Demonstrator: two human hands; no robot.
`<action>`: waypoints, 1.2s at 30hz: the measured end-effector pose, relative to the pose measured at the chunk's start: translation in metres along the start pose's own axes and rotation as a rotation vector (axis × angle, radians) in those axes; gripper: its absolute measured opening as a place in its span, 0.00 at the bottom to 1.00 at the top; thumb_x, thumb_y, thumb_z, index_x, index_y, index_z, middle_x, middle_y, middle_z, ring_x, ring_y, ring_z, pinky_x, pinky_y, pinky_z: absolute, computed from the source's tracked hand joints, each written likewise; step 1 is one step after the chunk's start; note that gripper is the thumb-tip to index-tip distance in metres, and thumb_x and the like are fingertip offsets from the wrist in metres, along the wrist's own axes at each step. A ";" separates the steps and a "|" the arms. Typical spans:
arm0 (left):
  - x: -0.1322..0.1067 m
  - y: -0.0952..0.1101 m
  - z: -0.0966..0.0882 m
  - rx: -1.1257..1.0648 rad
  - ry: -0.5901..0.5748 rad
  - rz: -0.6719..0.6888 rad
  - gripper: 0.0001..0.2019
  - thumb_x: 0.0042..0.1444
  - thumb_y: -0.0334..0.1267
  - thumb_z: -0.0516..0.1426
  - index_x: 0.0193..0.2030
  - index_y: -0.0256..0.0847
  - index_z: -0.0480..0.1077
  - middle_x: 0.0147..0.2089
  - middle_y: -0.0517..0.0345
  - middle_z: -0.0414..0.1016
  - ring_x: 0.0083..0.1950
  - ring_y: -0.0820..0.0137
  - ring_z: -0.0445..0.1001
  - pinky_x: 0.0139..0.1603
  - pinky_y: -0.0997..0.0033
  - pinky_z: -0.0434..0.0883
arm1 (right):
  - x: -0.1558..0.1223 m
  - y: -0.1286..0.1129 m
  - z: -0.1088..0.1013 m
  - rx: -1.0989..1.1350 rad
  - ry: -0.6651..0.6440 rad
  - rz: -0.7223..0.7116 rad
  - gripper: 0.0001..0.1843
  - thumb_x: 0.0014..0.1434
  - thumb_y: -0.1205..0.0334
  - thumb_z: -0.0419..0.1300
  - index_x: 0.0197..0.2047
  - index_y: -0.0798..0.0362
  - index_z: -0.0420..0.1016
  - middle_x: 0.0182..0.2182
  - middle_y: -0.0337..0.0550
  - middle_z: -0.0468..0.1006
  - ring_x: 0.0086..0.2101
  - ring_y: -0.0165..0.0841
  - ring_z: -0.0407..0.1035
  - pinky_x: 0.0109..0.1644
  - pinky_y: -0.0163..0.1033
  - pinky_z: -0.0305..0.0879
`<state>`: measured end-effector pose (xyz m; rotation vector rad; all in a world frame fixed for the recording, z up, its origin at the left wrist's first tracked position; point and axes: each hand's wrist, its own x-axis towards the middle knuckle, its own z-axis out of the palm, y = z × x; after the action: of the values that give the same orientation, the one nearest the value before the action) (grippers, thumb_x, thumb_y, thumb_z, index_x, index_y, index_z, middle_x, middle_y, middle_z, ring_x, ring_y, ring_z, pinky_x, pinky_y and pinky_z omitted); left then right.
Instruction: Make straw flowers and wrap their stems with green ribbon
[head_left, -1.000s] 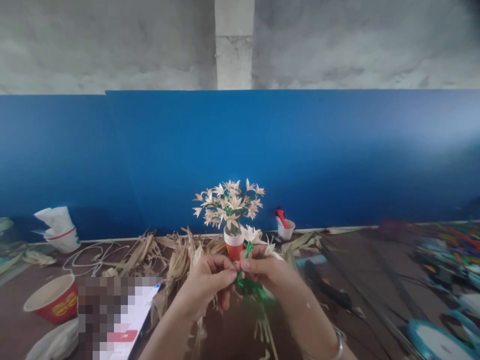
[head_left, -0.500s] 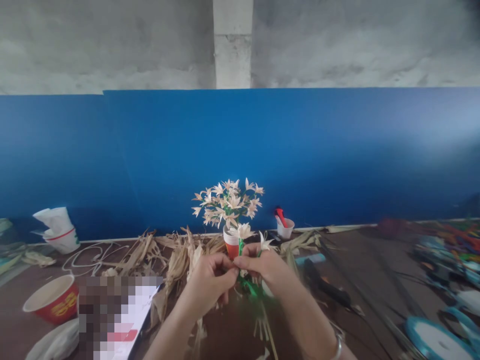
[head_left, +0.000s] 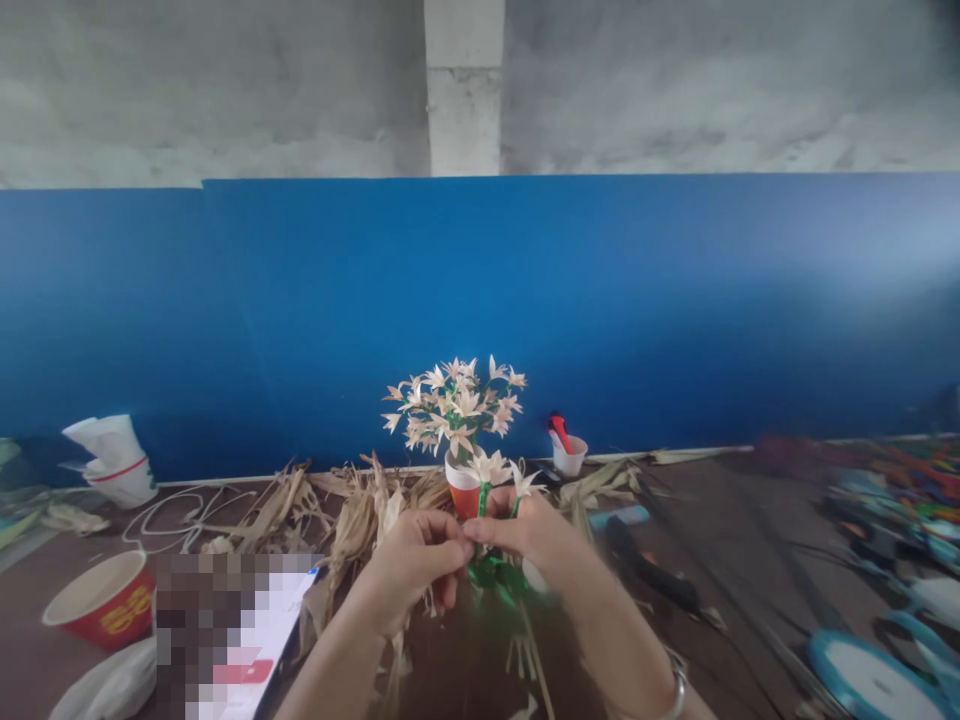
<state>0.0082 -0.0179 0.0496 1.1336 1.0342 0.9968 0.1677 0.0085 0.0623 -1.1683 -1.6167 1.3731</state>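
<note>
My left hand [head_left: 411,566] and my right hand [head_left: 529,536] meet in a pinch just in front of me, over the brown table [head_left: 720,540]. Between them they grip green-wrapped stems with two small cream husk flowers [head_left: 498,467] sticking up above the fingers. Green tape [head_left: 504,580] trails down below the pinch. Right behind the hands stands a red and white paper cup [head_left: 463,489] holding a bunch of the same cream flowers [head_left: 454,403].
Dry husk strips [head_left: 352,500] lie along the blue wall. A red paper bowl [head_left: 100,601], stacked white cups [head_left: 114,456] and a white cord [head_left: 176,510] sit at left. A small white cup with a red tool [head_left: 566,448], black glue gun [head_left: 654,575] and blue tape rolls [head_left: 870,680] sit at right.
The stems turned upright in my fingers, so the two flowers now stand above my right hand. Both hands shifted slightly.
</note>
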 end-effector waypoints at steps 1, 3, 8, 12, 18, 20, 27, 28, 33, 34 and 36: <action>0.000 -0.001 0.000 -0.009 0.002 0.000 0.12 0.37 0.40 0.63 0.17 0.37 0.64 0.12 0.65 0.66 0.09 0.81 0.60 0.09 0.83 0.52 | 0.001 0.001 0.000 0.012 0.006 0.002 0.16 0.41 0.58 0.68 0.19 0.54 0.64 0.14 0.29 0.61 0.19 0.22 0.51 0.24 0.33 0.47; 0.001 -0.001 0.000 -0.055 0.001 -0.002 0.12 0.36 0.39 0.64 0.18 0.37 0.64 0.12 0.65 0.66 0.09 0.82 0.59 0.09 0.84 0.52 | 0.003 0.005 0.001 0.084 0.003 0.016 0.17 0.39 0.57 0.70 0.19 0.55 0.65 0.14 0.29 0.61 0.18 0.22 0.51 0.24 0.32 0.48; 0.002 0.000 0.001 -0.237 -0.051 -0.005 0.14 0.33 0.40 0.66 0.19 0.36 0.65 0.12 0.66 0.66 0.08 0.84 0.57 0.08 0.85 0.50 | 0.013 0.021 0.001 0.485 -0.249 -0.057 0.16 0.41 0.53 0.70 0.23 0.57 0.72 0.20 0.35 0.70 0.21 0.23 0.58 0.25 0.31 0.53; 0.002 -0.003 0.000 -0.268 -0.121 -0.020 0.15 0.33 0.41 0.67 0.19 0.35 0.66 0.13 0.64 0.68 0.09 0.84 0.58 0.09 0.84 0.51 | 0.013 0.022 0.000 0.572 -0.314 -0.070 0.14 0.42 0.56 0.70 0.23 0.58 0.74 0.23 0.39 0.73 0.22 0.23 0.61 0.27 0.31 0.55; -0.001 -0.001 -0.001 -0.199 -0.146 -0.010 0.15 0.35 0.42 0.67 0.22 0.36 0.66 0.15 0.62 0.70 0.11 0.82 0.63 0.11 0.84 0.54 | 0.010 0.021 0.003 0.588 -0.286 -0.083 0.15 0.42 0.58 0.71 0.20 0.57 0.71 0.17 0.34 0.68 0.20 0.22 0.58 0.25 0.31 0.50; -0.003 0.001 0.000 -0.115 -0.105 0.002 0.15 0.37 0.43 0.66 0.22 0.36 0.65 0.16 0.62 0.70 0.11 0.82 0.62 0.11 0.84 0.54 | 0.009 0.020 0.003 0.540 -0.209 -0.080 0.15 0.41 0.59 0.71 0.20 0.56 0.68 0.16 0.31 0.64 0.19 0.22 0.54 0.24 0.32 0.48; 0.003 -0.008 0.002 0.276 0.131 0.099 0.12 0.49 0.43 0.58 0.22 0.39 0.66 0.13 0.66 0.67 0.13 0.77 0.64 0.13 0.80 0.58 | 0.006 0.004 0.001 0.167 0.100 -0.031 0.17 0.39 0.56 0.69 0.19 0.54 0.64 0.17 0.31 0.62 0.21 0.24 0.54 0.27 0.34 0.49; 0.004 -0.009 0.002 0.297 0.145 0.100 0.11 0.49 0.43 0.58 0.22 0.39 0.66 0.12 0.65 0.67 0.13 0.76 0.64 0.13 0.80 0.58 | 0.006 0.003 0.001 0.131 0.114 -0.033 0.17 0.39 0.55 0.69 0.19 0.54 0.65 0.17 0.31 0.62 0.21 0.25 0.54 0.28 0.34 0.50; 0.003 -0.006 0.006 0.184 0.089 0.064 0.13 0.48 0.44 0.59 0.21 0.38 0.65 0.14 0.63 0.68 0.14 0.77 0.65 0.15 0.80 0.60 | 0.007 0.004 -0.003 0.060 0.083 -0.045 0.15 0.42 0.55 0.67 0.19 0.54 0.65 0.17 0.32 0.62 0.22 0.25 0.54 0.28 0.35 0.50; 0.002 -0.004 0.007 0.143 0.080 0.059 0.14 0.47 0.44 0.59 0.20 0.38 0.64 0.15 0.64 0.68 0.14 0.78 0.64 0.14 0.81 0.59 | 0.006 0.005 -0.002 0.063 0.080 -0.042 0.15 0.42 0.56 0.67 0.19 0.54 0.65 0.17 0.32 0.62 0.22 0.25 0.54 0.28 0.35 0.51; 0.001 -0.001 0.008 0.090 0.066 0.054 0.14 0.44 0.43 0.61 0.20 0.37 0.64 0.15 0.65 0.66 0.13 0.80 0.62 0.13 0.82 0.56 | 0.006 0.004 -0.002 0.062 0.087 -0.036 0.15 0.41 0.56 0.67 0.19 0.54 0.66 0.17 0.32 0.63 0.22 0.26 0.55 0.28 0.35 0.51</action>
<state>0.0159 -0.0192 0.0493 1.2143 1.1157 1.0446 0.1679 0.0147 0.0586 -1.1418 -1.5170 1.3222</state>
